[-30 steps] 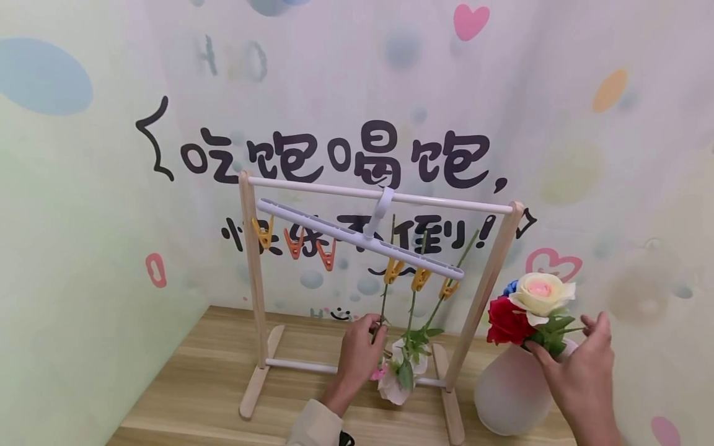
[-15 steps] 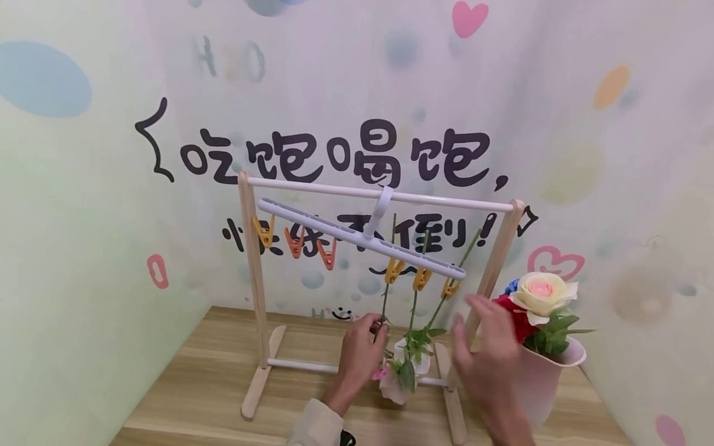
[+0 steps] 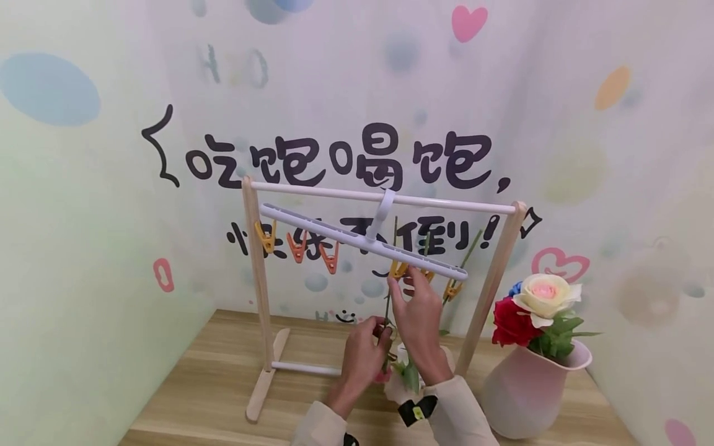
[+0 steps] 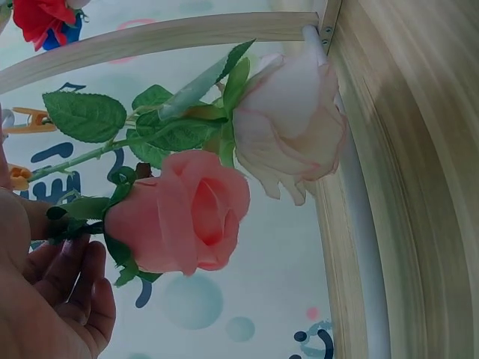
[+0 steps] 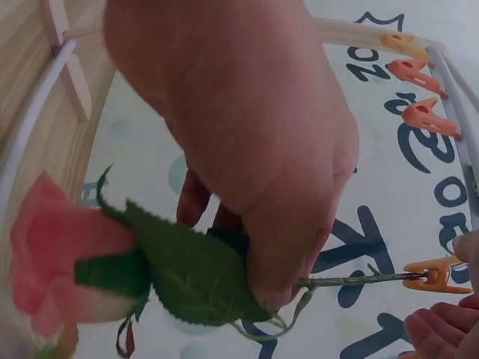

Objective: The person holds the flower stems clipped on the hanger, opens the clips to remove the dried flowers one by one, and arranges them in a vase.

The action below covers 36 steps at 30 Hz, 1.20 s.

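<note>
Pink rose (image 4: 183, 217) stem pinched by left hand (image 3: 365, 353); right hand (image 3: 418, 316) fingers one yellow clip (image 3: 398, 269).

Head view faces the wooden rack (image 3: 385, 297) frontally from above; both wrist views look up, close beneath its rail, sharing the pink rose (image 4: 179, 217)
</note>
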{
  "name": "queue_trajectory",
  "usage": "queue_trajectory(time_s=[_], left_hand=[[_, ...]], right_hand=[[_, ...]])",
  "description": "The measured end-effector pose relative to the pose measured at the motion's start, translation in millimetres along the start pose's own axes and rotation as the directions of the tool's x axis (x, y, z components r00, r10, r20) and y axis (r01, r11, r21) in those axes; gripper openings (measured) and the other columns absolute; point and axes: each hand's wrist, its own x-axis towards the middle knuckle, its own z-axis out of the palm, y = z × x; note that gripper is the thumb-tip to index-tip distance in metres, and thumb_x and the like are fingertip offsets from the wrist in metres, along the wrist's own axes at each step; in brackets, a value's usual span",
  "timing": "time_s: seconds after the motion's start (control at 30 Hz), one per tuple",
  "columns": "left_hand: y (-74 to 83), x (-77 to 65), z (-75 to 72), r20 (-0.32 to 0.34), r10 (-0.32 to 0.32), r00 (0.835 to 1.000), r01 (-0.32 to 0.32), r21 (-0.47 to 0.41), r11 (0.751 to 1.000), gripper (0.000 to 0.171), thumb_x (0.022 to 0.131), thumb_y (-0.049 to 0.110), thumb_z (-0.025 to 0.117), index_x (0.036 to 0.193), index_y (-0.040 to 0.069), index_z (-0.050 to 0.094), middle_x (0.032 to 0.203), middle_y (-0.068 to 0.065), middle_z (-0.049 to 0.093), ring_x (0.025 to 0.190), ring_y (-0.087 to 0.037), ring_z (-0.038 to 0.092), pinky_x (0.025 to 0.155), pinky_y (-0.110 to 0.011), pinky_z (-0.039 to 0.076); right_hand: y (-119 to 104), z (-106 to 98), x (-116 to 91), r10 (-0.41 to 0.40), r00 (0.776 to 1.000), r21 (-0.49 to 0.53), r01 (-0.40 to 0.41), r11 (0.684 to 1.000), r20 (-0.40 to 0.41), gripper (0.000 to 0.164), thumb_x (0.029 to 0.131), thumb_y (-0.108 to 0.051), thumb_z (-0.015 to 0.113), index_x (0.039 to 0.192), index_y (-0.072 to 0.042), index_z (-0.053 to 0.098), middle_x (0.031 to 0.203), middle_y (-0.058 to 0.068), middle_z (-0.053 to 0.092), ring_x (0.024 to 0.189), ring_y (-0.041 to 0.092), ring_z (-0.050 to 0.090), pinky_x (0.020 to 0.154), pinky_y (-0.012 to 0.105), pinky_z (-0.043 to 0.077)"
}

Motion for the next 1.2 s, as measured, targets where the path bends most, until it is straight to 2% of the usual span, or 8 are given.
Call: queue_trajectory(time_s=[0.23,0.53,0.77,1.2], left_hand=[[0.2,-0.4,2.1,0.002,0.005,1.000,-0.005,0.005,1.000,0.008,0.085,0.018,0.061,0.090,0.013,0.064,0.070,0.009,0.058,0.066,-0.006,0.054,0.064,-0.025,0.044],[-0.7,-0.6,3.7,0.014,-0.006,1.000,0.006,0.016,1.000,0.007,0.085,0.020,0.060,0.090,0.015,0.063,0.069,0.010,0.058,0.065,-0.004,0.054,0.063,-0.024,0.044],[2.4,0.1,2.9,0.006,0.001,1.000,-0.001,0.022,1.000,0.008,0.085,0.018,0.061,0.091,0.013,0.064,0.070,0.010,0.059,0.065,-0.005,0.055,0.063,-0.025,0.045],[-9.0,-4.3,-9.5,0.033,-0.039,0.999,0.038,0.041,0.998,0.006,0.084,0.019,0.062,0.086,0.014,0.066,0.070,0.008,0.061,0.063,-0.003,0.055,0.057,-0.021,0.042]], right_hand=[[0.3,8.1,5.2,0.095,0.993,0.054,-0.091,0.994,-0.075,0.030,0.080,-0.030,0.068,0.100,-0.008,0.064,0.083,0.005,0.066,0.074,0.018,0.064,0.060,0.031,0.053],[0.0,11.4,8.6,0.105,0.990,0.015,-0.104,0.994,-0.092,0.032,0.080,-0.036,0.066,0.099,-0.011,0.066,0.080,0.002,0.066,0.070,0.012,0.063,0.059,0.024,0.051],[-4.4,9.3,12.1,0.126,0.985,0.052,-0.120,0.991,-0.118,0.023,0.080,-0.029,0.067,0.091,-0.008,0.066,0.076,0.003,0.066,0.066,0.013,0.062,0.057,0.027,0.051],[2.1,6.8,15.4,0.049,0.990,0.054,-0.042,0.998,-0.135,0.020,0.080,-0.025,0.067,0.086,-0.006,0.066,0.073,0.004,0.067,0.061,0.010,0.063,0.055,0.027,0.051]])
